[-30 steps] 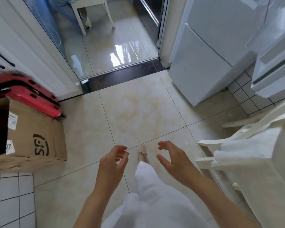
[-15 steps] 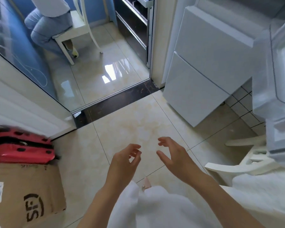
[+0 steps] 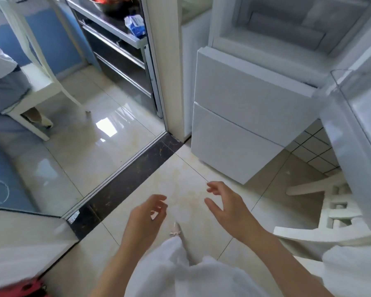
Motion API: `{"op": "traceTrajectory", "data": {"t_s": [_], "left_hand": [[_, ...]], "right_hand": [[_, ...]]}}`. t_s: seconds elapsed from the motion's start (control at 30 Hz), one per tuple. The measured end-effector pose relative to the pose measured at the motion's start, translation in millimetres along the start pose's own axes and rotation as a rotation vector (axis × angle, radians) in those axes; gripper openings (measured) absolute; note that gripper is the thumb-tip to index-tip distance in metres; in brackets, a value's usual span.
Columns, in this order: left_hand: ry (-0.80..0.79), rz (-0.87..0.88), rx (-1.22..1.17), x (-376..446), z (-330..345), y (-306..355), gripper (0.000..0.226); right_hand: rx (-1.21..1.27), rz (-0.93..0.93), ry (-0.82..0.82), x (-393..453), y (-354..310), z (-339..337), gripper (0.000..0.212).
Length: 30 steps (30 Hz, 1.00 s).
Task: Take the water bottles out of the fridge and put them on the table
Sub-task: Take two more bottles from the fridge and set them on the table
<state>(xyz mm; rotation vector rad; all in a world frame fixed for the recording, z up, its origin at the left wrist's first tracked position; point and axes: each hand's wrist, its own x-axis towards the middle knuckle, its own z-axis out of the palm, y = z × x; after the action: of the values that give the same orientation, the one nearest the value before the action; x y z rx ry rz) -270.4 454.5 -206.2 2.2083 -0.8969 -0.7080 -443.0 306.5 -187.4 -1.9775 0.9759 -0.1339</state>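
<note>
A white fridge [image 3: 244, 116] stands at the upper right with its top compartment open; the inside [image 3: 287, 28] looks pale and blurred, and I make out no water bottles there. Its open door [image 3: 356, 129] swings out along the right edge. My left hand [image 3: 146, 219] and my right hand [image 3: 227, 206] hover over the floor tiles in front of the fridge, both with fingers apart and nothing in them. No table is visible.
A white chair [image 3: 334, 211] stands low at the right, under the fridge door. A dark threshold [image 3: 124, 181] leads to a kitchen with a counter [image 3: 116, 31]. A seated person [image 3: 0, 82] is on a chair at the left. A red case [image 3: 24, 289] pokes in bottom left.
My view has lifted and turned right toward the fridge; its open top compartment now shows. The cardboard box has left the frame. Both hands stay empty, fingers apart.
</note>
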Motion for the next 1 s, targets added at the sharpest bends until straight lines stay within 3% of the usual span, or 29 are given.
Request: {"op": "traceTrajectory", "data": {"t_s": [0.2, 0.47, 1.0], "left_hand": [[-0.088, 0.159, 0.073, 130.1, -49.4, 24.0, 0.023], [-0.152, 0.299, -0.012, 246.9, -49.4, 90.7, 0.022], [-0.119, 0.628, -0.211, 444.1, 15.7, 325.8, 0.029]], "right_hand": [[0.057, 0.039, 0.156, 80.1, -38.0, -17.0, 0.035], [0.119, 0.061, 0.35, 155.8, -56.5, -70.9, 0.034], [0.021, -0.078, 0.728, 329.7, -59.7, -280.3, 0.036]]}}
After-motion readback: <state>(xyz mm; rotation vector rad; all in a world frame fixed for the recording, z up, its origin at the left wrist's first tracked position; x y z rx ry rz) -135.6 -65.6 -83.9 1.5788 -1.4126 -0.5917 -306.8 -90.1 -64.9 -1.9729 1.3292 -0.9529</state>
